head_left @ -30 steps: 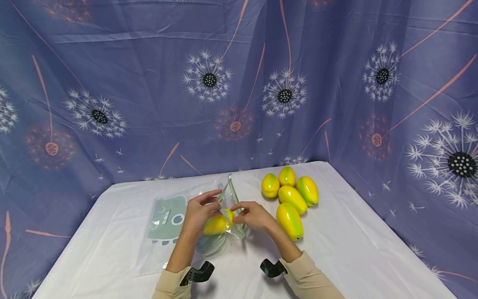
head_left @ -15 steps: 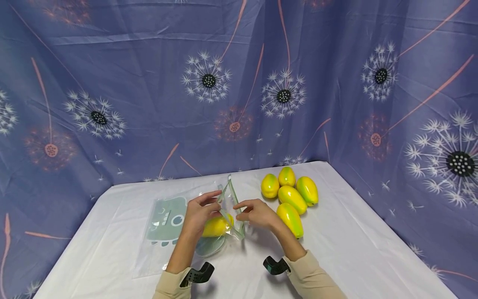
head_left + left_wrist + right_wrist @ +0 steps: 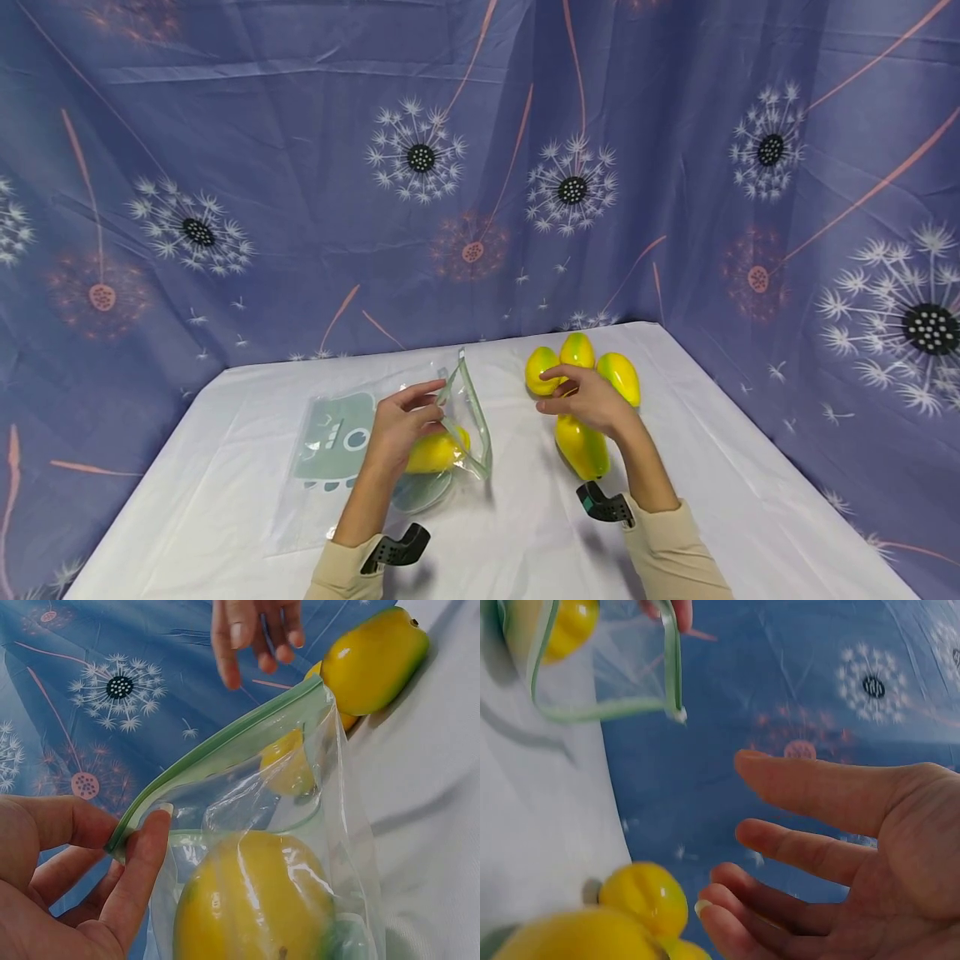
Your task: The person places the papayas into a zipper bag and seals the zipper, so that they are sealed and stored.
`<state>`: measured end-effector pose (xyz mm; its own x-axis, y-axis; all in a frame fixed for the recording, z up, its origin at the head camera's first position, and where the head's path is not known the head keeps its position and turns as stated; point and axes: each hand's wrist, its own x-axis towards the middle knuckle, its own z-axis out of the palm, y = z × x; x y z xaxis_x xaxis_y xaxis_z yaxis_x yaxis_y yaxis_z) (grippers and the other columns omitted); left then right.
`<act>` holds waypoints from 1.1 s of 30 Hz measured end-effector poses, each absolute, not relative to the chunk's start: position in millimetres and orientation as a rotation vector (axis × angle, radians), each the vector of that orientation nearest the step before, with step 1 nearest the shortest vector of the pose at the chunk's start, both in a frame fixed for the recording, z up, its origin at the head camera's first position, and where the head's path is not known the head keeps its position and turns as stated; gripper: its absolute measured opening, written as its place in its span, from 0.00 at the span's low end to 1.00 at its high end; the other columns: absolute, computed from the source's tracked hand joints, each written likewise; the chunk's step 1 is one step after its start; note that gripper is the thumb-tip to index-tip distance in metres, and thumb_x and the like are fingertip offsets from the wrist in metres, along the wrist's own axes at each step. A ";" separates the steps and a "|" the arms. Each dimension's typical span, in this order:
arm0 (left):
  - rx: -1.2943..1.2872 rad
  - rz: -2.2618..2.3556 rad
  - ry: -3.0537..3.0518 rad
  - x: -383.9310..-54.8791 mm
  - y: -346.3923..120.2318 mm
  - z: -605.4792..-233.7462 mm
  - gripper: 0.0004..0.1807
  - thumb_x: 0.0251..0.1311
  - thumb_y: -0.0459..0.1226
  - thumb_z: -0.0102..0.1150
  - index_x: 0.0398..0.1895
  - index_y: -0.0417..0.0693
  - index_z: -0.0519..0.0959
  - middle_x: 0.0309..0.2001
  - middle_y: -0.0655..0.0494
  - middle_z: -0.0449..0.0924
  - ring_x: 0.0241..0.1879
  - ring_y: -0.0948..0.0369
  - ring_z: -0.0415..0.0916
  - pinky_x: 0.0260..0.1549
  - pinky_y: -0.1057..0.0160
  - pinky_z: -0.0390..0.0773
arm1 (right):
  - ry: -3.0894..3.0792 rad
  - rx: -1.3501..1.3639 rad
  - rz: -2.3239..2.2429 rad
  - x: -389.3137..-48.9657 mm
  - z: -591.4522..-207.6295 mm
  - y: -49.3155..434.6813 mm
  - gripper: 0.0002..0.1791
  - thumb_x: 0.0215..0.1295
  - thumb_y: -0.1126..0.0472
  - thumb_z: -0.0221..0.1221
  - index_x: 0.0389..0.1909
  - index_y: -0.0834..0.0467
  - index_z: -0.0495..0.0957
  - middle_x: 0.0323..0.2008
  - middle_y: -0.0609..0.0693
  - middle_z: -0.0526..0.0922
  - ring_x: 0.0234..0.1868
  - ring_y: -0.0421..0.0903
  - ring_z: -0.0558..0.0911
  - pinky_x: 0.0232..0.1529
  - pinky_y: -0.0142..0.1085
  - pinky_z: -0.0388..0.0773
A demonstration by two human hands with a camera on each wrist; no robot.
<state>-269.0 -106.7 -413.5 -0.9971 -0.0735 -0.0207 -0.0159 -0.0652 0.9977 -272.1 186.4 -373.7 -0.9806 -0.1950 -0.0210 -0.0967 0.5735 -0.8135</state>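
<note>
My left hand [image 3: 401, 429] pinches the green-edged rim of a clear zip bag [image 3: 217, 742] between thumb and fingers. The mouth of the bag gapes to the right. Inside lies one yellow-green mango [image 3: 433, 452], seen large through the plastic in the left wrist view. To the right, my right hand [image 3: 594, 402] hovers over a group of loose mangoes, holding nothing, its fingers loosely spread. The nearest mango [image 3: 583, 450] shows below that hand, and another mango [image 3: 542, 369] sits by its fingertips. A mango in the middle is mostly hidden under the hand.
A green cartoon print [image 3: 333, 442] shows on plastic lying flat at the left. More mangoes, one at the back [image 3: 577, 350] and one at the right [image 3: 622, 377], stand on the white tablecloth [image 3: 720, 500]. A blue dandelion-patterned curtain [image 3: 300, 167] hangs behind.
My right hand has left the mouth of the bag and moved right, over the loose mangoes. The bagged mango has slid slightly left. My left hand stays at the rim.
</note>
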 end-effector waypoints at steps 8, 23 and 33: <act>0.088 -2.251 -2.136 -268.6 -105.1 -413.1 0.22 0.55 0.22 0.63 0.55 0.39 0.84 0.44 0.42 0.78 0.30 0.58 0.80 0.35 0.61 0.88 | 2.752 -0.145 -1.273 -272.6 -375.1 208.9 0.32 0.57 0.57 0.73 0.63 0.59 0.77 0.54 0.64 0.80 0.53 0.55 0.78 0.46 0.44 0.82; 0.084 -2.228 -2.178 -265.5 -104.3 -410.0 0.22 0.57 0.24 0.64 0.57 0.38 0.83 0.48 0.41 0.78 0.32 0.58 0.80 0.38 0.59 0.88 | 2.783 -0.088 -1.065 -272.5 -381.1 219.4 0.34 0.52 0.60 0.75 0.61 0.62 0.77 0.50 0.63 0.81 0.44 0.54 0.79 0.41 0.42 0.82; 0.102 -2.222 -2.181 -266.8 -104.5 -410.8 0.21 0.56 0.23 0.64 0.55 0.41 0.85 0.46 0.41 0.78 0.31 0.57 0.80 0.37 0.61 0.88 | 2.798 -0.072 -0.959 -275.6 -384.3 216.8 0.34 0.52 0.57 0.75 0.61 0.61 0.78 0.52 0.63 0.82 0.46 0.55 0.80 0.47 0.48 0.81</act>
